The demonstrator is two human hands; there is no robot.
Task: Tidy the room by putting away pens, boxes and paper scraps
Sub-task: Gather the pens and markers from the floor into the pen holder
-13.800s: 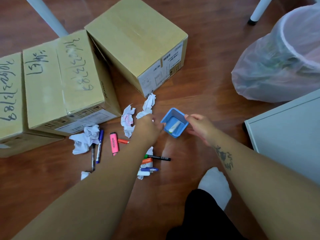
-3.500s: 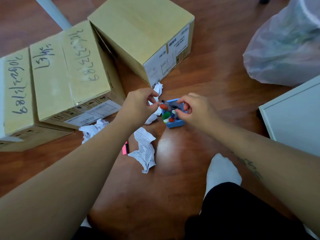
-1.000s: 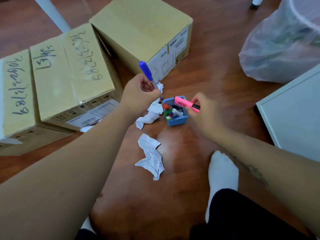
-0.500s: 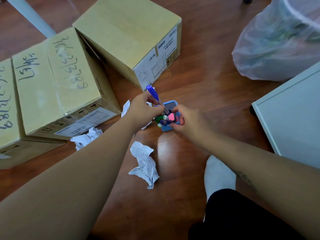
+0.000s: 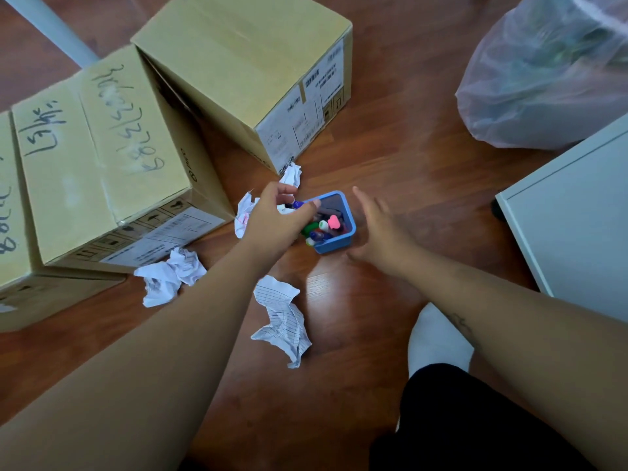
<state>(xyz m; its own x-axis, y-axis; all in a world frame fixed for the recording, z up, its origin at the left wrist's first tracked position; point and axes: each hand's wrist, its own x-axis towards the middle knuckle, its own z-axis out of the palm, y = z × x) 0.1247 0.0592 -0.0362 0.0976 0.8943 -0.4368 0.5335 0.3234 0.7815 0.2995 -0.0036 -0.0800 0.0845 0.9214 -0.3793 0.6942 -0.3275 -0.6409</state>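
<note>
Pens (image 5: 324, 227) of several colours stand packed in a small blue tub (image 5: 334, 245) just above the middle of the frame, with pink, green, white and blue ends showing at its rim. The tub sits on the wooden floor (image 5: 390, 158), apparently so that loose pens can be gathered into one place.

The left hand (image 5: 275, 219) hangs over the tub's left edge, its fingers and thumb curled round a blue pen (image 5: 298, 204). Only the pen's cap end shows between them. It looks about to go in with the rest, and the tub seems nearly full, so it may need to be worked in between the others. The right hand (image 5: 377, 229) is spread flat with straight fingers just right of the tub and holds nothing. It probably sits there to steady the tub, though whether it touches the wall I cannot tell.

Paper scraps (image 5: 283, 321) are not yet picked up. A lined one lies below the tub, a crumpled ball (image 5: 173, 275) lies at centre left, and two more are partly hidden behind the left hand. Taped cardboard boxes (image 5: 102, 158) fill the upper left. A bagged bin (image 5: 550, 69) in the upper right is the likely place for the scraps.
</note>
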